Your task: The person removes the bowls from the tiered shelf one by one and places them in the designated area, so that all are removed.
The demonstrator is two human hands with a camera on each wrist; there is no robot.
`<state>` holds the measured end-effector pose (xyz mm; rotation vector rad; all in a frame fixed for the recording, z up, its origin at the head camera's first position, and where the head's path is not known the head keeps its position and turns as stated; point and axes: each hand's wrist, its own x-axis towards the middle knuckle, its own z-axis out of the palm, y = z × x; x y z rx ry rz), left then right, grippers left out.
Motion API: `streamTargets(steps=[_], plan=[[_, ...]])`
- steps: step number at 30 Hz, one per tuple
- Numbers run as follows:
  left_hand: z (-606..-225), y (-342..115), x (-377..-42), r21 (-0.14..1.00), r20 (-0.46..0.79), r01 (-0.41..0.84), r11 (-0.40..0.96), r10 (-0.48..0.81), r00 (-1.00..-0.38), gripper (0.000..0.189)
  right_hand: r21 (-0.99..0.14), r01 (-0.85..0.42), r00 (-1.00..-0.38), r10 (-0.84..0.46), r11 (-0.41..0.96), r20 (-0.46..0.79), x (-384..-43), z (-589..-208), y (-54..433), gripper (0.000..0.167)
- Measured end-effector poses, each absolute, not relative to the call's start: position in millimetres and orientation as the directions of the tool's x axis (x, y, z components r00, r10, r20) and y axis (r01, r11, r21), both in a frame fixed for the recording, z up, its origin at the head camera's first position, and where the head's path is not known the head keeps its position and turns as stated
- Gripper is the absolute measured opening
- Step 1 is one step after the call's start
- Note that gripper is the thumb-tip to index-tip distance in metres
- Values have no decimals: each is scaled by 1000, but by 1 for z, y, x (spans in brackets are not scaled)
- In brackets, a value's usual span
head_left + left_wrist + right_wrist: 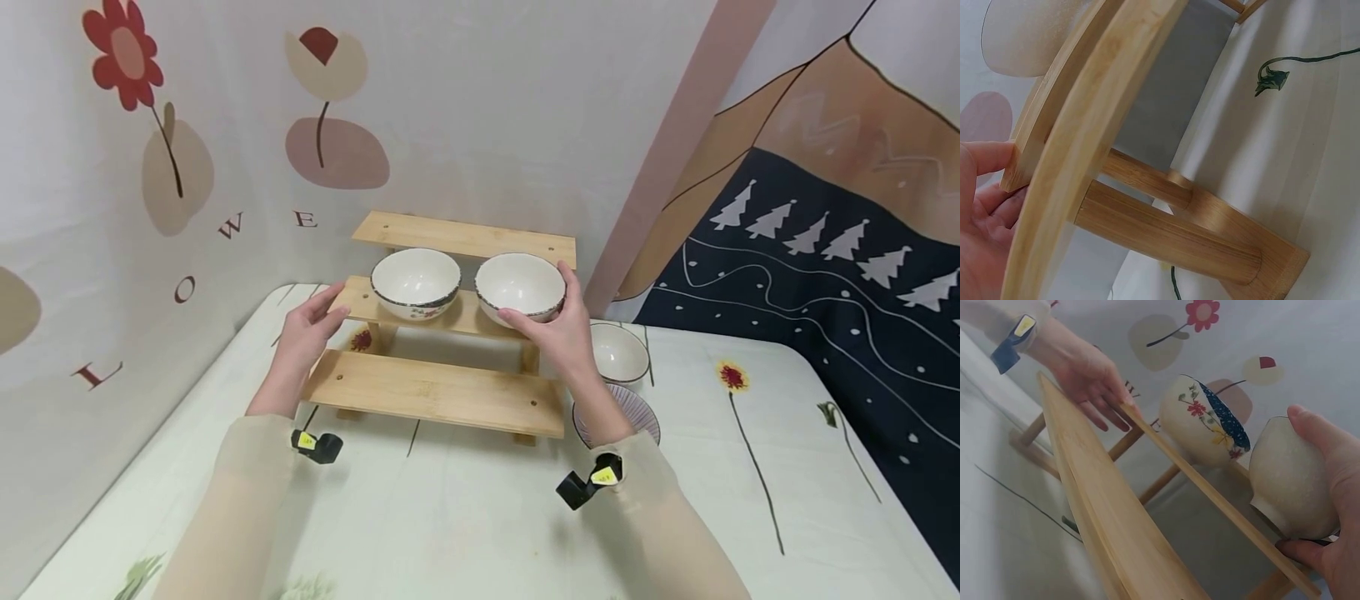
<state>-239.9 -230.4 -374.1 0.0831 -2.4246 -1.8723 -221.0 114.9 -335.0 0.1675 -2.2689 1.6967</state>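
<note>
A three-step wooden shelf rack (435, 390) stands on the table. My left hand (302, 332) pinches the left end of its middle board (1027, 140), thumb on one face and fingers behind the other. A white bowl with a dark rim and painted flowers (416, 279) sits on the left of that board. To its right, a second white bowl (519, 283) is gripped by my right hand (564, 329), thumb at its near side and fingers round its right side. In the right wrist view this bowl (1288, 478) tilts, its foot close over the board's edge.
Right of the rack stand another white bowl (619, 353) and a purple-striped bowl (633, 412), partly hidden by my right forearm. The top board (465, 236) lies behind the two bowls, near a printed curtain (480, 100). A flowered cloth (465, 517) covers the table.
</note>
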Motion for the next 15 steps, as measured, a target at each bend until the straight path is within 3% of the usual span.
streamTargets(steps=[15], plan=[[-375,-230,-239,967,18,-8,256,-98,-995,57,-927,-261,-949,104,271,297,-219,-335,125,109]])
